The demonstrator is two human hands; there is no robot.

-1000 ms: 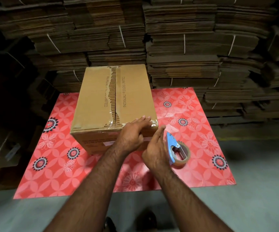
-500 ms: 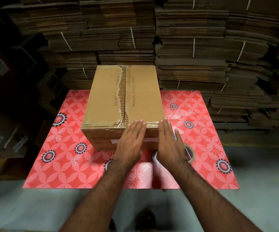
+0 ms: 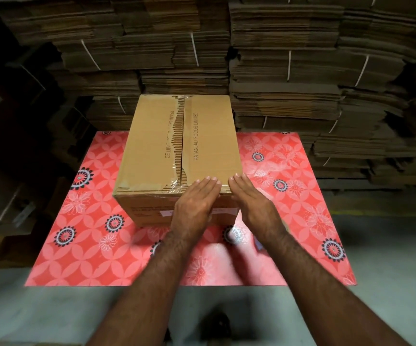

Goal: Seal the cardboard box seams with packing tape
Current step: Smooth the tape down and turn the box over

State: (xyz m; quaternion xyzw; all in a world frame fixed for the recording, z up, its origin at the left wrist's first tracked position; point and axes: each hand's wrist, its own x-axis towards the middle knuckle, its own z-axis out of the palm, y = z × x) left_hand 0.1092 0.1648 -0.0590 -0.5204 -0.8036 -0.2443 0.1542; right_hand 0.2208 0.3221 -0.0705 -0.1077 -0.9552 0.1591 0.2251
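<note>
A brown cardboard box point(image 3: 152, 146) printed "PATANJALI FOODS LIMITED" stands on a red flowered mat point(image 3: 89, 245). Clear tape runs along its torn centre seam point(image 3: 182, 141) and across the near top edge. My left hand point(image 3: 197, 203) lies flat, fingers straight, on the near top edge right of the seam. My right hand point(image 3: 249, 201) lies flat beside it at the box's near right corner, fingers straight. The tape dispenser is hidden behind my right hand and forearm.
Tall bundles of flattened cardboard point(image 3: 289, 71) tied with white straps fill the back and right. Dark clutter and boxes point(image 3: 7, 196) sit at the left. Grey concrete floor point(image 3: 389, 245) surrounds the mat. A shoe point(image 3: 216, 323) shows at the bottom.
My right hand came away from the blue tape dispenser and moved up onto the box's near edge beside my left hand. Both hands now lie flat. The camera view has shifted slightly.
</note>
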